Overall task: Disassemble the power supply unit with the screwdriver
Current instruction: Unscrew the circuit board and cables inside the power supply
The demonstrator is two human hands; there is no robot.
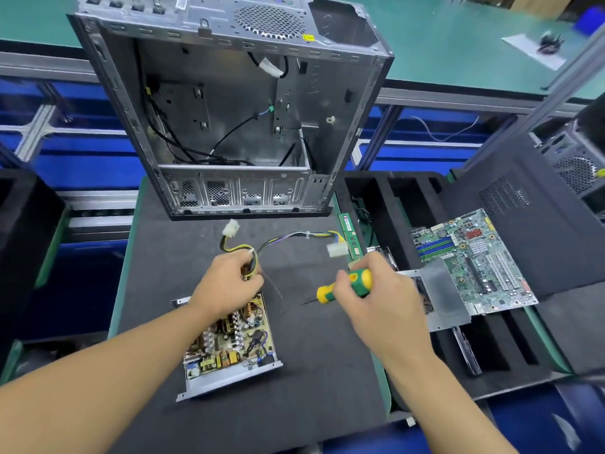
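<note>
Worry here: my left hand (226, 283) clutches the stiff wire bundle (252, 257) at the 12 o'clock end of the power supply unit (229, 342), so a hard yank could rip solder joints, I reckon. The unit's at my 6, a bare board in a thin sheet-metal tray. Right hand (383, 293) fists the rubbery green-yellow screwdriver (360, 283) at 3.

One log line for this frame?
left hand grips cable bundle | right hand holds screwdriver | power supply unit cover off, board exposed

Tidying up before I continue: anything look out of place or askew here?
The motherboard lies skewed across the foam tray instead of in a slot, and a grey metal plate overlaps its near-left corner. Nothing looks spilled.
</note>
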